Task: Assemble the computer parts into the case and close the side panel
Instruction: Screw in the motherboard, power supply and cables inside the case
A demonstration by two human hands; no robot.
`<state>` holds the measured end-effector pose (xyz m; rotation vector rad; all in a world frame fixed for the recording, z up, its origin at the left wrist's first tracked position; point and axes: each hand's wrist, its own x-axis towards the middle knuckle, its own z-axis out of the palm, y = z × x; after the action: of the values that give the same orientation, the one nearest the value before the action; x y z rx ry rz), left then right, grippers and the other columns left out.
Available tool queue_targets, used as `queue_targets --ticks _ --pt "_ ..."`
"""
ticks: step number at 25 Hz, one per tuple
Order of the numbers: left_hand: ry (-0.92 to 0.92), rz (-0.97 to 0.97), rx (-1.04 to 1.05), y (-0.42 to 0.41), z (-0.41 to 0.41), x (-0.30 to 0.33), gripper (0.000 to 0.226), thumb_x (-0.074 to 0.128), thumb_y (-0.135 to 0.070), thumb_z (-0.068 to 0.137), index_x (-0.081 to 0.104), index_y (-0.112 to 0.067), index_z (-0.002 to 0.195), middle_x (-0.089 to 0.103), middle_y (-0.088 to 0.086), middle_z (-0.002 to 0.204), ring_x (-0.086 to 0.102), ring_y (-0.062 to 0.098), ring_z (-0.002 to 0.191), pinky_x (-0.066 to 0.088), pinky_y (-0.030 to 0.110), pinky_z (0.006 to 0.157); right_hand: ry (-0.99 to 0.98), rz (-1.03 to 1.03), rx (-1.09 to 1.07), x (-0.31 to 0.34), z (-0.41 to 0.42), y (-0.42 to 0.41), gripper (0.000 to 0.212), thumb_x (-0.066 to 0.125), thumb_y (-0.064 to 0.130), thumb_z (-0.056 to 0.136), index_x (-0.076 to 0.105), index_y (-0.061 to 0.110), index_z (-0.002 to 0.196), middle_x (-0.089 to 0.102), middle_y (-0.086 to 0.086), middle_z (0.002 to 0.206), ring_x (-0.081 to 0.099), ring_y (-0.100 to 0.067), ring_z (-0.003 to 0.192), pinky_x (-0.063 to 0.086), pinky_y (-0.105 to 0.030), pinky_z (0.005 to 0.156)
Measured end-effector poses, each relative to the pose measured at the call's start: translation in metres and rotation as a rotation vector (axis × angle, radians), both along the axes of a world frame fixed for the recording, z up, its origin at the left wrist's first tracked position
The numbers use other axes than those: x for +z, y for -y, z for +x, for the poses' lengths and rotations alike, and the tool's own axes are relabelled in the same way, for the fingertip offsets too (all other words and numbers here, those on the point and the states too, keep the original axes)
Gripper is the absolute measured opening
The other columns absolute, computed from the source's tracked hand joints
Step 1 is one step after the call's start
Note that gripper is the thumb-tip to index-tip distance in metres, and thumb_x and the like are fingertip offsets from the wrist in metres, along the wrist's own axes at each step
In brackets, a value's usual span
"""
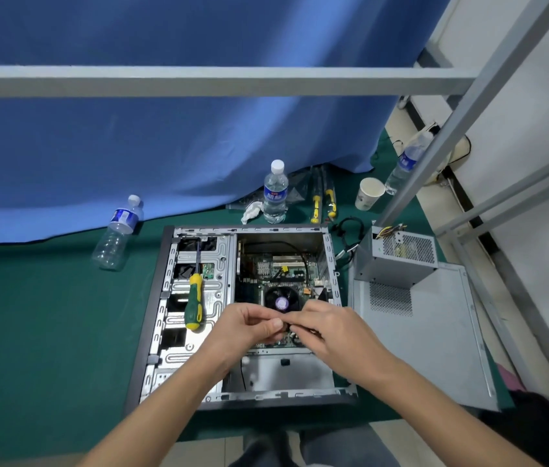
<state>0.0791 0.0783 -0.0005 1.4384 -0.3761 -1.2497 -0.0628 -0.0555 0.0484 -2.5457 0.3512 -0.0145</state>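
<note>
Makeshift repair workshop — opened computer case point(330, 261), screwdriver point(194, 299), blue backdrop point(165, 146).

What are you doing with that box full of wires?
A person is putting a computer together. The open computer case lies flat on a green mat. Both hands, the left hand and the right hand, meet above the motherboard and pinch a small dark part; what it is cannot be told. A green and yellow screwdriver rests on the case's drive bay. The power supply sits outside on the side panel, so neither is fitted yet.
</note>
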Motion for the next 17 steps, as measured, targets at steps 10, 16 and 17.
queue_targets --ticks 10,16,17 --pt "1.272 0.502 -0.056 -0.051 0.049 -0.065 0.056 0.046 -0.051 0.099 0.037 -0.030 0.150 0.017 0.010 0.161 0.018 0.028 0.147 0.017 0.043 0.118 -0.241 0.082 0.056 -0.075 0.013 -0.014 0.031 0.046 0.027 0.103 0.063 0.026 0.129 0.064 -0.001 0.114 0.061 -0.022 0.102 0.049 -0.036 0.092" --pt "1.332 0.434 0.024 -0.052 0.042 -0.097 0.046 0.050 -0.046 0.099 0.059 -0.018 0.134 0.010 -0.002 0.162 0.024 0.024 0.147 0.019 0.039 0.120 -0.244 -0.040 0.219 -0.121 0.036 -0.012 0.028 0.047 0.019 0.103 0.063 0.021 0.126 0.063 -0.003 0.103 0.064 -0.021 0.092 0.056 -0.037 0.086" --pt "1.339 0.430 0.027 -0.053 0.043 -0.102 0.046 0.050 -0.046 0.099 0.060 -0.018 0.134 0.012 -0.001 0.162 0.025 0.023 0.146 0.021 0.040 0.120 -0.224 -0.073 0.259 -0.132 0.041 -0.012 0.027 0.048 0.016 0.102 0.064 0.020 0.123 0.062 -0.002 0.097 0.063 -0.019 0.089 0.056 -0.034 0.084"
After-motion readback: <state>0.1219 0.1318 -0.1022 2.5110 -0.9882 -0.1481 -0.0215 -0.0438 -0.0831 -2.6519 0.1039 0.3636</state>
